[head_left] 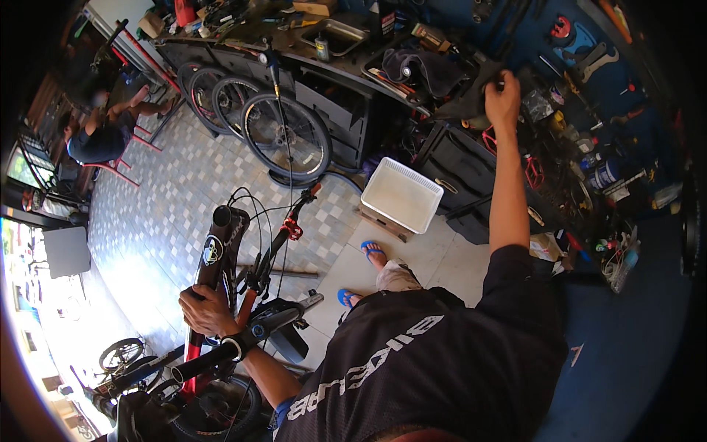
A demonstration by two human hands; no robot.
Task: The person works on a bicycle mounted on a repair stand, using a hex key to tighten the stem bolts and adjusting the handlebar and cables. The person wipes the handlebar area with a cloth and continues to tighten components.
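Observation:
My left hand point(208, 311) is wrapped round the thick tube of a black and red bicycle frame point(213, 272), whose open tube end points up. Beside it hangs a handlebar point(276, 247) with a red clamp and loose black cables. My right arm reaches far out over the workbench point(346, 62). At its end my right hand point(503, 99) has curled fingers beside a dark, cloth-like piece point(468, 92). Whatever lies between those fingers is too small and dark to name. A black jacket-like cloth point(423, 70) is heaped left of it.
A white plastic tray point(401, 195) sits on a low wooden stand by my feet. Several bicycle wheels point(287, 136) lean against the bench. Tools crowd the blue wall point(582, 44) at right. A seated person point(99, 140) is at far left. Another bicycle point(129, 368) stands at lower left.

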